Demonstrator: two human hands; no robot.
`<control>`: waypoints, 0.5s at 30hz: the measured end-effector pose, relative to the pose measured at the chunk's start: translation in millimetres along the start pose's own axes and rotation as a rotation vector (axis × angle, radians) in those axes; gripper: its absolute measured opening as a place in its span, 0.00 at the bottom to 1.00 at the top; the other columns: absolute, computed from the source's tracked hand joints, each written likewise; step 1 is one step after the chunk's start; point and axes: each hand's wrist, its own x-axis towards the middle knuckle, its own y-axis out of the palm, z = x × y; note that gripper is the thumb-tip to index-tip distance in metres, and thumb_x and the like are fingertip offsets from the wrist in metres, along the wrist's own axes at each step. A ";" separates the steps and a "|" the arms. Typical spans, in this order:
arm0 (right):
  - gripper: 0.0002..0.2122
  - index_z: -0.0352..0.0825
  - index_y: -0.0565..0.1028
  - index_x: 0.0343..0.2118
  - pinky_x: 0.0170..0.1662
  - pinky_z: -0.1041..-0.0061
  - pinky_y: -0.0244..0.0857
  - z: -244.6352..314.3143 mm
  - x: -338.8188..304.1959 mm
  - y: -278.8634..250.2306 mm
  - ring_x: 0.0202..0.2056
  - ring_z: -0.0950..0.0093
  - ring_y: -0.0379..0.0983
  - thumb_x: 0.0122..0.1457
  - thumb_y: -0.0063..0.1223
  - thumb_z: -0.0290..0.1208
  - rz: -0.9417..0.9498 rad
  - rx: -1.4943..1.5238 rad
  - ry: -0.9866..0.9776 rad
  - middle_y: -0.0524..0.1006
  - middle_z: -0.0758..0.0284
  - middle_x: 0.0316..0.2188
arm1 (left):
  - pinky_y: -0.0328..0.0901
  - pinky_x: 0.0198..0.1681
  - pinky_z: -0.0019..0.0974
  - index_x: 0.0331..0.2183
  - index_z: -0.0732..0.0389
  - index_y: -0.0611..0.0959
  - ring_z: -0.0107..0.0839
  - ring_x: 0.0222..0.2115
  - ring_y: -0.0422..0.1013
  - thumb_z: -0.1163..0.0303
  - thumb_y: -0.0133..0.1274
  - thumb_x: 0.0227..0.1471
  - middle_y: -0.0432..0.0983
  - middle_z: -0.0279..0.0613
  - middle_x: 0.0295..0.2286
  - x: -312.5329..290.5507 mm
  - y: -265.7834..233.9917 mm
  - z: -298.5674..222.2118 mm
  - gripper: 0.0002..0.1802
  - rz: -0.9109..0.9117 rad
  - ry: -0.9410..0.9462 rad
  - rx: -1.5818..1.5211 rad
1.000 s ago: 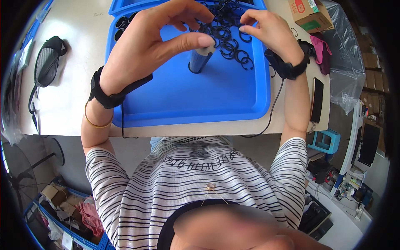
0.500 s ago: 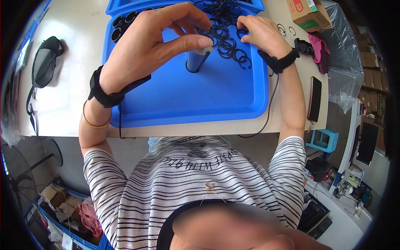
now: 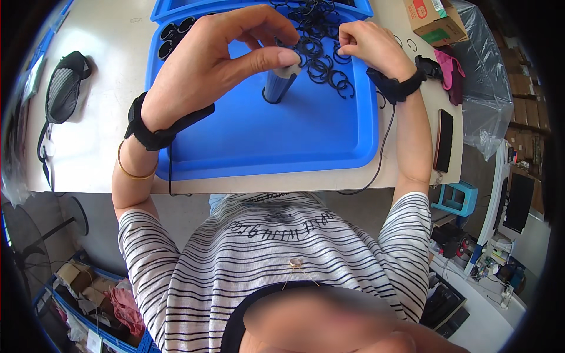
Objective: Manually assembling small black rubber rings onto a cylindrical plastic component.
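Looking down at a blue tray [image 3: 247, 147] on a pale table [image 3: 112, 100], both hands are seen raised over it. A blue upright cylinder [image 3: 276, 88] with a pale cap is stood near the middle of the tray, and the cap is touched by the thumb of the left hand [image 3: 218, 65], whose fingers are curled above it. A black ring [image 3: 308, 47] is pinched between that thumb and the fingertips, right at the top of the cylinder. The right hand [image 3: 368, 47] is closed in a pinch too, at the edge of a loose pile of black rings [image 3: 326, 67] scattered just beside the cylinder; what exactly is gripped there can't be made out, tbh. More rings are lined up in the tray's far-left corner. Black wrist straps are worn on both arms, plus a thin gold bangle [image 3: 132, 167] on the left. A black mesh mask-like thing [image 3: 62, 88] is left on the table, well apart from the tray, and a dark phone [image 3: 443, 141] is laid near the right elbow.
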 end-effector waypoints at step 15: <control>0.09 0.34 0.75 0.42 0.26 0.88 0.60 62.8 -54.2 -40.1 0.25 0.89 0.67 0.59 0.60 0.25 -0.210 1.150 -0.251 0.76 0.74 0.28 | 0.70 0.43 0.29 0.45 0.66 0.79 0.28 0.39 0.77 0.74 0.61 0.54 0.79 0.42 0.41 -4.2 -8.5 -28.3 0.16 -0.093 -0.157 0.056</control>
